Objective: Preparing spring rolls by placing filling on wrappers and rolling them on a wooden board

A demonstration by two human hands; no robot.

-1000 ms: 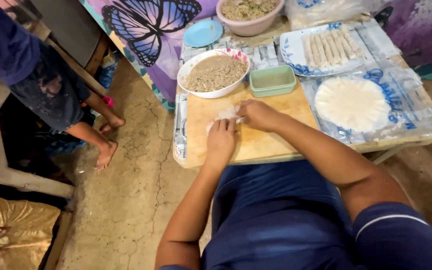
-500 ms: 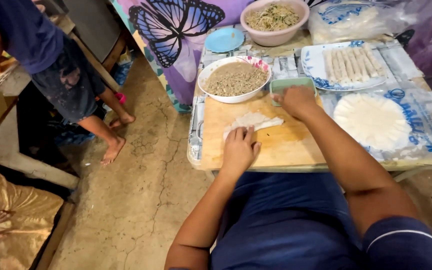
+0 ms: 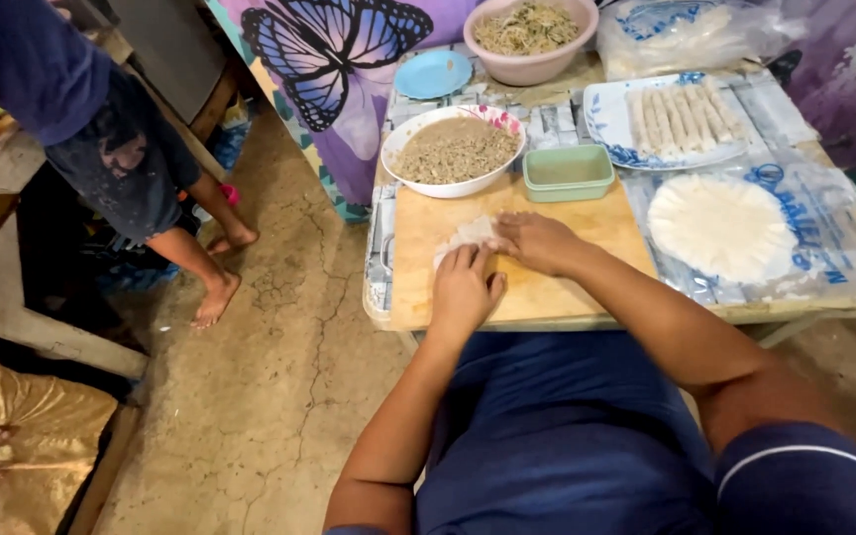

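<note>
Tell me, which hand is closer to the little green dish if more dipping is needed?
Probably the right hand. It rests on the wrapper at the board's far side, nearer the green dish. The left hand lies lower on the wooden board, pressing the wrapper's near edge.

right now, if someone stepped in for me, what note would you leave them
Left hand: flat on the wrapper, pressing it to the board.
Right hand: on the wrapper's right end, fingers curled over it.
Filling bowl and green tub sit behind the board; wrapper stack lies right of it.
Done: finished rolls lined up on the plate.
Left: this roll is not closed yet; plenty of wrappers remain.
</note>
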